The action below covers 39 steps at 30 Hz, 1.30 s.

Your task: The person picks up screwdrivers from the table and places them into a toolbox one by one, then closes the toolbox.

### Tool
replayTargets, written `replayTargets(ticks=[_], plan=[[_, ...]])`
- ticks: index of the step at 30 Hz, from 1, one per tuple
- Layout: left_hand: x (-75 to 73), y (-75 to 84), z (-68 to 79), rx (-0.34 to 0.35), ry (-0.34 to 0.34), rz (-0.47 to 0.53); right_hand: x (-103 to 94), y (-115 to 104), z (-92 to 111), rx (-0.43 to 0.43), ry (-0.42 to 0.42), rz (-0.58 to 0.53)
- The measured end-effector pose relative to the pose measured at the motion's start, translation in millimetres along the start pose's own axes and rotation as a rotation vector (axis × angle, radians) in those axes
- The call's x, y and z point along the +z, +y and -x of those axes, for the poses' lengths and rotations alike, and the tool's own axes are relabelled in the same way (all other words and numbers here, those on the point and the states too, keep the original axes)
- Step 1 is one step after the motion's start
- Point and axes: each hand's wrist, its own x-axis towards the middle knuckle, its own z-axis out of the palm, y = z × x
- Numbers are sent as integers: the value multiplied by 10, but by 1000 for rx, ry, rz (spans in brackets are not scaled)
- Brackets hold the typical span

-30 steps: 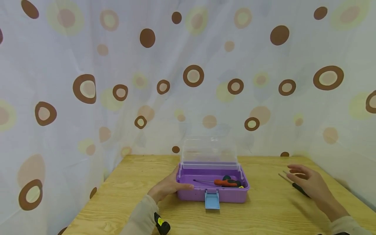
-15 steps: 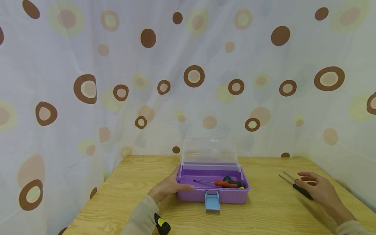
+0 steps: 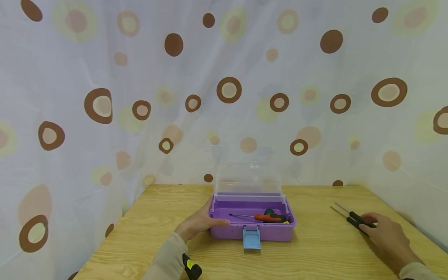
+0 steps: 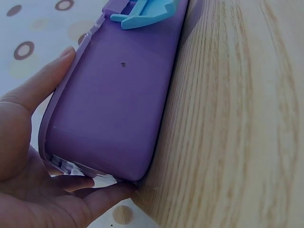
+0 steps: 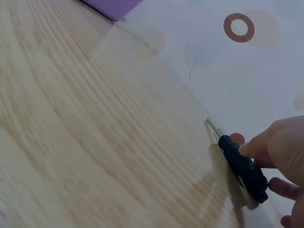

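Observation:
In the head view, an open purple toolbox (image 3: 252,232) with a clear raised lid (image 3: 249,177) and a light-blue latch (image 3: 251,238) stands on the wooden table. My left hand (image 3: 197,223) grips its left end, thumb over the front rim and fingers around the side, as the left wrist view also shows. Inside lies an orange-and-black screwdriver (image 3: 269,218), with other small things partly hidden behind the front wall. At the right, my right hand (image 3: 388,233) pinches the black handles of two thin-shafted screwdrivers (image 3: 354,217) lying side by side. Their handle ends are partly hidden by the fingers.
The wooden table (image 3: 308,252) reaches back to a white curtain (image 3: 245,116) with brown and pale circles, which also hangs along both sides. A black-and-yellow device (image 3: 191,266) sits at the left wrist.
My right hand has moved down and closed its fingers and thumb at the screwdriver handles, which show more fully now. The left hand and toolbox stay in place.

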Motion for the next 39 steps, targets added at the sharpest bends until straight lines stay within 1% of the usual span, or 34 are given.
replayTargets(ticks=[2, 4, 7, 10, 15, 21, 24, 30, 36, 39], plan=[[-1, -6, 3, 0, -1, 3, 8, 8, 0, -2, -3, 13], [-1, -12, 1, 1, -2, 6, 20, 21, -1, -22, 6, 41], [3, -20, -4, 1, -1, 4, 40, 44, -16, -36, -1, 86], [6, -18, -4, 2, 0, -1, 60, 45, -33, -25, -10, 116], [5, -9, 2, 0, 2, -8, 71, 5, -37, -3, -18, 133], [1, -9, 6, -1, 4, -7, 71, -60, -4, 15, 17, 141], [2, -3, 13, -2, 6, -7, 74, -92, 5, 10, 38, 140], [0, 16, 23, -8, 6, -1, 76, -150, 34, -25, 109, 96], [1, 13, 19, -10, 6, -8, 91, -204, 80, 11, 160, -6], [-2, 5, 12, -4, 3, -5, 79, -213, 69, 2, 206, -35]])
